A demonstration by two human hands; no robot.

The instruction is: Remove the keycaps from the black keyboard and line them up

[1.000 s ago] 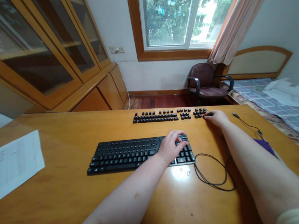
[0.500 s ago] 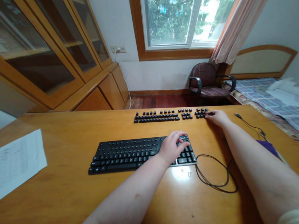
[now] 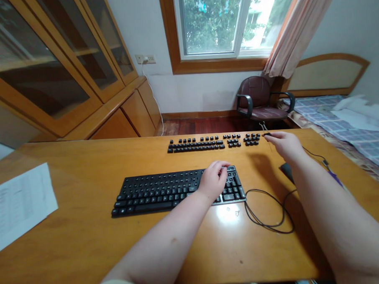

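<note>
A black keyboard [image 3: 160,192] lies on the wooden desk [image 3: 86,230]. My left hand [image 3: 213,179] rests on its right end with the fingers curled over the keys. Beyond it, rows of loose black keycaps [image 3: 196,144] are laid out near the desk's far edge. My right hand [image 3: 285,144] is raised just right of those rows and pinches a small black keycap [image 3: 267,134] between thumb and fingers. A thin wire tool shows just above that keycap.
The keyboard's black cable [image 3: 268,214] loops on the desk to the right. A sheet of paper [image 3: 19,204] lies at the left edge. A dark object [image 3: 286,171] sits under my right forearm. Cabinets, a chair [image 3: 259,99] and a bed stand beyond.
My right hand has lifted off the desk from the end of the keycap rows, with a keycap pinched in its fingers. My left hand stays on the keyboard.
</note>
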